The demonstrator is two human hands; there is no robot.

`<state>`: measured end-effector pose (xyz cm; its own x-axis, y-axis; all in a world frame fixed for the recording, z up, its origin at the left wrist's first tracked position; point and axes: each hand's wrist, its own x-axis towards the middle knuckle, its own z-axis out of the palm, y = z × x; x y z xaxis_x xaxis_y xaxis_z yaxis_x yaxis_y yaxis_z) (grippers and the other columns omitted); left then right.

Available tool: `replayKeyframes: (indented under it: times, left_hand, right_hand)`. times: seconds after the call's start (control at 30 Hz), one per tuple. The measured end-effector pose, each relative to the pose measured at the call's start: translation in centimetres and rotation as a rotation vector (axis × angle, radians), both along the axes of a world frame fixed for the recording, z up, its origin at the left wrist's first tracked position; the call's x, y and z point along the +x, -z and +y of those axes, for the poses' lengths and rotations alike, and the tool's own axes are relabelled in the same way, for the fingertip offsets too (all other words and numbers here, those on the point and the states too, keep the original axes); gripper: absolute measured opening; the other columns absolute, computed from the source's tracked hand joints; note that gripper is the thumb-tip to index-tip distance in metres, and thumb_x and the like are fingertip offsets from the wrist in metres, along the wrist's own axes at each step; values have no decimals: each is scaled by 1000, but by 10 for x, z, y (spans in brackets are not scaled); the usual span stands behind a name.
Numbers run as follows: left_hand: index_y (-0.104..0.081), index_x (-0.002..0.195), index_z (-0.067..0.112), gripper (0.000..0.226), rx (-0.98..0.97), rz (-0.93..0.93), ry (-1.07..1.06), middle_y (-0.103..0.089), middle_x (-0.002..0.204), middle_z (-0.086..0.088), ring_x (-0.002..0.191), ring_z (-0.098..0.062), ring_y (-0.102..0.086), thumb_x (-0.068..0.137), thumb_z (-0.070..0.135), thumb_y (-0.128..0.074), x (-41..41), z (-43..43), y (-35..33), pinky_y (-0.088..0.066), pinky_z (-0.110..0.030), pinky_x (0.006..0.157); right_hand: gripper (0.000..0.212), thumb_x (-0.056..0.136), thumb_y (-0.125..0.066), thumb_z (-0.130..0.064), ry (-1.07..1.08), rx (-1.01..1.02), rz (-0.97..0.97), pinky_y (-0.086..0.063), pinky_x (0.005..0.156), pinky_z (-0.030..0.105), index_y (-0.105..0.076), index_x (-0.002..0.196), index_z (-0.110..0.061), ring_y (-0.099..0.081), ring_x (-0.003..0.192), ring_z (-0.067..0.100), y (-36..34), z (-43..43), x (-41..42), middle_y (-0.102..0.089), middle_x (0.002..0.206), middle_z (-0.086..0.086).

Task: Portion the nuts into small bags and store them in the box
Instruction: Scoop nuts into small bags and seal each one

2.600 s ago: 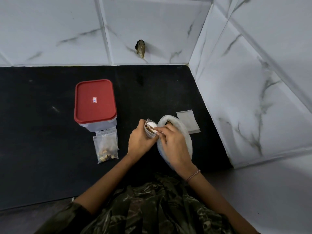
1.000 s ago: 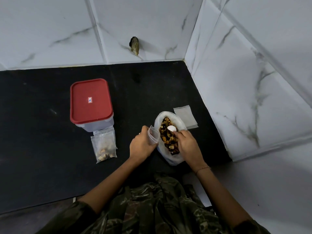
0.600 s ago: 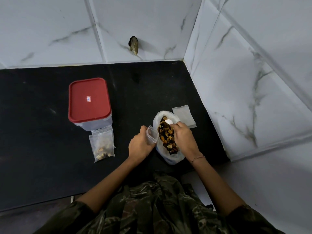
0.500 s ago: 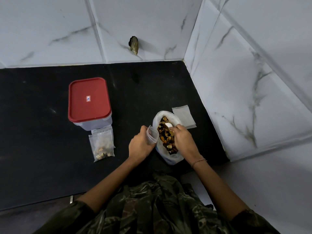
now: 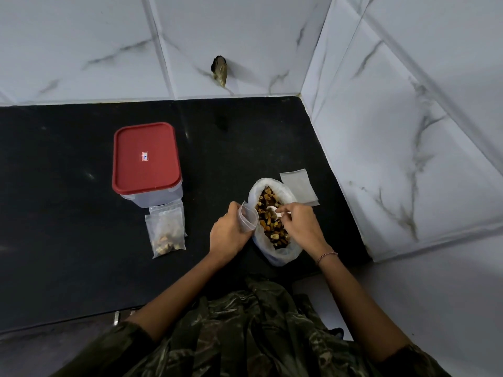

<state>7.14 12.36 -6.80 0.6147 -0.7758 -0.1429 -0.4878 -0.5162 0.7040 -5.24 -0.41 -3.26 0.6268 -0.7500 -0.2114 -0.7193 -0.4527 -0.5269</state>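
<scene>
A large white plastic bag [image 5: 283,254] lies open on the black counter, full of mixed nuts [image 5: 269,227]. My right hand [image 5: 300,225] grips a small white spoon [image 5: 272,211] whose bowl rests among the nuts. Just left of the big bag, my left hand [image 5: 228,232] holds a small clear zip bag [image 5: 249,217] with its mouth open and facing the nuts. A filled small bag [image 5: 166,232] lies flat in front of a clear box with a red lid [image 5: 145,156], which is closed.
A few empty small bags [image 5: 298,186] lie stacked behind the big bag, near the right marble wall [image 5: 394,159]. The black counter [image 5: 68,213] ends at a tiled back wall with a dark hole [image 5: 220,69].
My right hand brought the spoon from the small bag's mouth into the big bag and has been working it through the nuts, pulling it nearer. My left hand kept the small bag steady.
</scene>
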Motion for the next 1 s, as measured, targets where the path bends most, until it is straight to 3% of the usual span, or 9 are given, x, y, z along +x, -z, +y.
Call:
replayKeyframes:
  times: [0.13, 0.27, 0.43, 0.53, 0.63, 0.77, 0.9, 1.0]
  left_hand:
    - [-42, 109, 20, 44, -17, 11, 11, -63, 94, 6, 78, -11, -65, 82, 38, -72, -1, -1, 1, -57, -34, 68]
    - [-42, 109, 20, 43, -27, 13, 23, -64, 95, 6, 78, -11, -65, 82, 36, -71, -1, -2, 2, -57, -35, 68]
    - [-42, 109, 22, 43, -25, 21, 15, -62, 97, 7, 79, -9, -64, 82, 37, -72, 0, -1, 1, -55, -30, 67]
    - [-43, 109, 22, 44, -35, 28, 17, -62, 97, 8, 80, -8, -63, 81, 39, -72, 2, 1, 0, -54, -27, 66]
    - [-42, 106, 24, 44, -22, 46, 8, -62, 94, 9, 79, -6, -62, 80, 41, -73, 5, 4, -3, -49, -22, 62]
    - [-40, 104, 26, 46, -42, 36, -13, -58, 91, 13, 77, -3, -59, 78, 44, -74, 8, 7, -7, -45, -18, 59]
    - [-44, 111, 21, 51, -63, 20, -37, -58, 94, 12, 81, -7, -61, 77, 42, -75, 11, 5, -12, -55, -31, 69]
    - [-44, 113, 22, 52, -101, 7, -38, -59, 97, 11, 85, -7, -62, 77, 44, -74, 14, 4, -16, -56, -33, 71]
  right_hand:
    - [23, 92, -53, -7, 229, 323, -116, -51, 76, 18, -68, 110, -11, -66, 78, 8, 4, -7, 1, -70, 88, 3]
    - [20, 94, -51, -6, 439, 541, -277, -55, 86, 32, -64, 110, -5, -69, 85, 12, 13, -2, 6, -68, 95, 1]
    - [18, 94, -50, 1, 569, 720, -440, -57, 77, 25, -65, 103, 1, -67, 84, 16, 9, -2, 0, -64, 105, 9]
    - [18, 93, -49, 5, 625, 783, -542, -57, 69, 18, -66, 93, 0, -66, 80, 16, 5, -4, -9, -65, 99, 12]
    - [18, 92, -48, 8, 667, 851, -625, -57, 68, 18, -63, 103, 9, -65, 80, 18, 0, -5, -14, -65, 93, 14]
    - [17, 91, -50, 9, 726, 948, -700, -58, 68, 20, -65, 90, 3, -65, 89, 22, -9, -1, -17, -63, 103, 20]
    - [15, 89, -51, 9, 724, 985, -807, -58, 71, 21, -65, 92, 5, -64, 91, 22, -26, 6, -15, -62, 105, 20]
    - [15, 87, -54, 8, 629, 992, -841, -57, 72, 20, -65, 96, 4, -68, 87, 19, -43, 15, -8, -67, 99, 15]
